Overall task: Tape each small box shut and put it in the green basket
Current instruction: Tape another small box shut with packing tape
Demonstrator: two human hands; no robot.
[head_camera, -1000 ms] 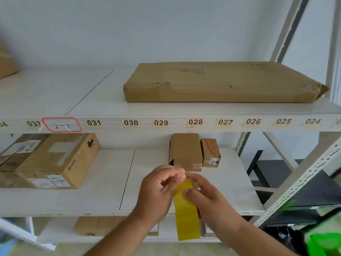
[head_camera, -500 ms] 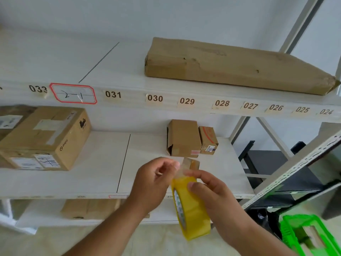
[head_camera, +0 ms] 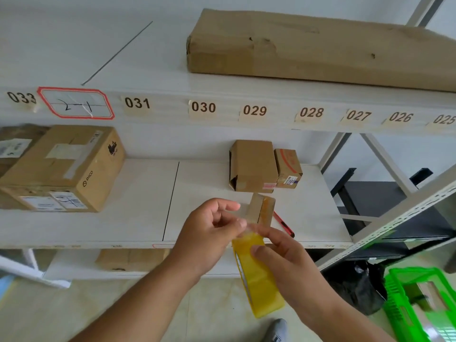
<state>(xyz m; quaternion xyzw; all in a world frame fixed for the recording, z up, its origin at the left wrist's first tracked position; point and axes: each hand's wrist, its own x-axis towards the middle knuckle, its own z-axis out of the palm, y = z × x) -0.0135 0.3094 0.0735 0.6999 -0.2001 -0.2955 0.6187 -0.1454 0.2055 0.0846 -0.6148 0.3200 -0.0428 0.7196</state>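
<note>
Right hand (head_camera: 286,262) grips yellow tape roll (head_camera: 259,280) held on edge; left hand (head_camera: 209,233) pinches the clear free end of the tape. Just behind the hands, small open box (head_camera: 264,209) on middle shelf (head_camera: 123,218), red utility knife (head_camera: 283,224) beside it. Green basket (head_camera: 419,304) on floor, lower right

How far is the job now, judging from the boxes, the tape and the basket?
Done: the green basket on the floor seems to hold something; what, I cannot tell. In hand: the right hand holds the yellow tape roll, the left hand pinches its free end. Left: three small boxes sit on the shelf, the biggest with a flap open.
</note>
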